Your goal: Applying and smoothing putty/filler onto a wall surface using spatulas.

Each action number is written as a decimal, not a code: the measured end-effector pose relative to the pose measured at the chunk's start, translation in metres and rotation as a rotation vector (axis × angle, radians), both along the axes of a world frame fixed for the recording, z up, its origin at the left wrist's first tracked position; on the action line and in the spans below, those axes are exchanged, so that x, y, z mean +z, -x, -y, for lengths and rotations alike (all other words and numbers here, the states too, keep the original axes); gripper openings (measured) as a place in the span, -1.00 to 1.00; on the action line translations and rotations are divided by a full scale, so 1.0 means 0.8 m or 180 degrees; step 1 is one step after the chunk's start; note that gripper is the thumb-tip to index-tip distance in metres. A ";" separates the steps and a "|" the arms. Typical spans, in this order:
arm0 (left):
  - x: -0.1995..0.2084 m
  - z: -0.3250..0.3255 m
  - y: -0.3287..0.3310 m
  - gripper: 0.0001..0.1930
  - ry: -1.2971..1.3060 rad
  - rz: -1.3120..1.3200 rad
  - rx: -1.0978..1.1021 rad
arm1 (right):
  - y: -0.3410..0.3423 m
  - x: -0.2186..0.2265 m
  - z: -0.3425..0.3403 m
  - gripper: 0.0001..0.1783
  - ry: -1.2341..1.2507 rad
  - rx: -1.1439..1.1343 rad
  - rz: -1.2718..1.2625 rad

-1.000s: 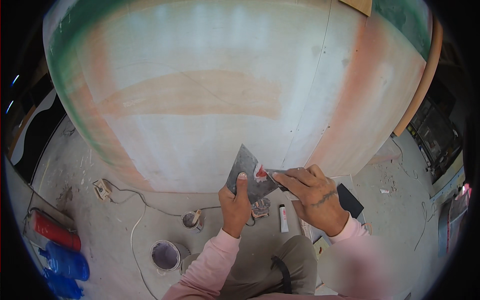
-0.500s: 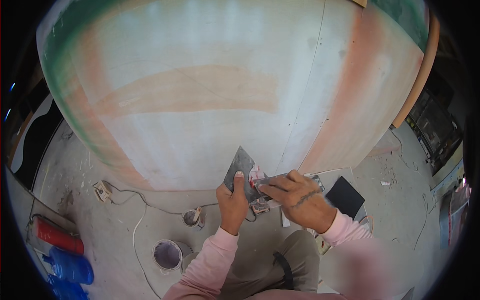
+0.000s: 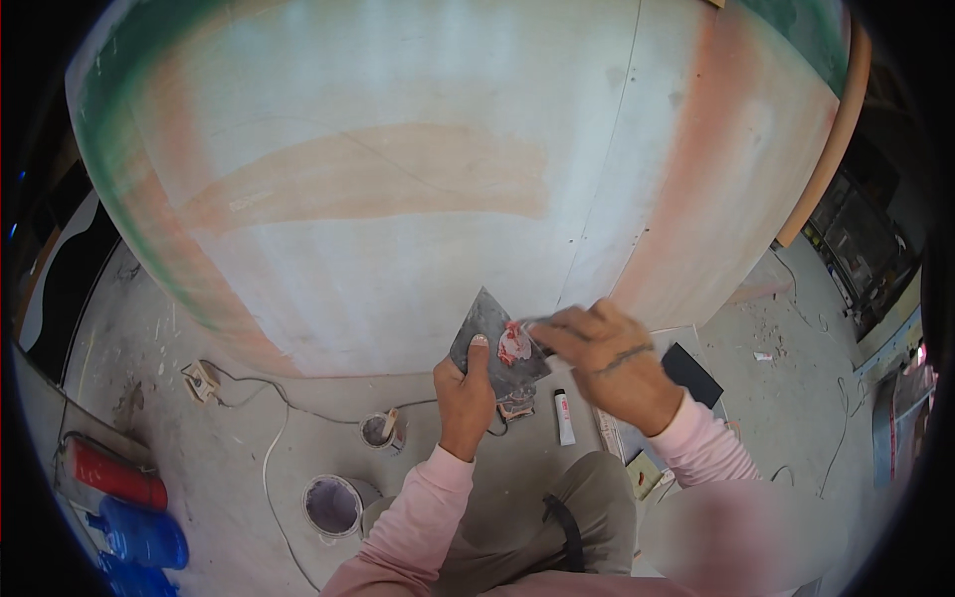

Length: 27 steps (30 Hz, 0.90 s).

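My left hand grips a dark grey, square-cornered mixing plate, thumb on top. A pinkish-white dab of putty with red streaks lies on the plate's right part. My right hand holds a flat scraper by the plate's right edge, at the putty; its fingers hide much of the tool, which is partly blurred. On the floor below my right hand lies a white tube with a black cap. Behind the plate, a small block-like object is partly hidden.
A large curved panel, patched pale, orange and green, rises ahead. To the left stand an open can with a stick, a bucket, a cable, a socket box, a red cylinder and blue bottles. A black sheet lies right.
My right hand has shifted right and slightly up with the scraper tilted off the plate, uncovering more putty. The white tube now shows fully. My left hand stays nearly in place.
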State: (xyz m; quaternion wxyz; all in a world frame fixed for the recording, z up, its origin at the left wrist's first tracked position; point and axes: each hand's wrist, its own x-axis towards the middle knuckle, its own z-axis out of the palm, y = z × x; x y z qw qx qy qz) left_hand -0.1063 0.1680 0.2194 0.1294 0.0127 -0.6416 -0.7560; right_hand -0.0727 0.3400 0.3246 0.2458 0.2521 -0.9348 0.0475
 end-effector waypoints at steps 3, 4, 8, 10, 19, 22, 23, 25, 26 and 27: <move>0.002 -0.004 -0.002 -0.62 -0.0217 0.0092 -0.0061 | -0.004 -0.024 0.000 -0.65 -0.0100 0.0330 0.0188; 0.002 -0.004 -0.003 -0.62 0.0013 0.0161 -0.0077 | -0.009 -0.017 -0.006 -0.66 -0.0178 0.0337 0.0302; -0.005 0.000 -0.004 -0.62 0.0252 0.0179 -0.0087 | -0.009 0.010 -0.002 -0.57 0.0039 -0.0036 0.0233; 0.003 -0.002 -0.006 -0.61 0.0214 0.0155 -0.0161 | -0.006 -0.011 0.001 -0.57 0.0023 0.0122 0.0181; -0.002 0.002 -0.003 -0.61 0.0141 0.0067 -0.0115 | -0.008 0.003 0.001 -0.56 -0.0153 0.0218 0.0242; 0.007 0.000 -0.005 -0.61 0.0097 0.0195 -0.0097 | -0.013 0.001 -0.002 -0.57 -0.0337 0.0418 0.0283; 0.011 0.001 -0.005 -0.61 0.0188 0.0315 -0.0076 | -0.015 0.005 -0.005 -0.57 -0.0594 0.0431 0.0419; 0.011 0.004 -0.003 -0.61 0.0104 0.0284 -0.0036 | -0.012 0.017 -0.006 -0.58 -0.0572 0.0300 0.0418; 0.009 0.006 -0.004 -0.61 0.0016 0.0235 -0.0001 | -0.010 0.020 -0.006 -0.58 -0.0556 0.0162 0.0401; 0.010 0.005 -0.004 -0.61 0.0012 0.0232 -0.0014 | -0.009 0.017 -0.003 -0.58 -0.0559 0.0148 0.0398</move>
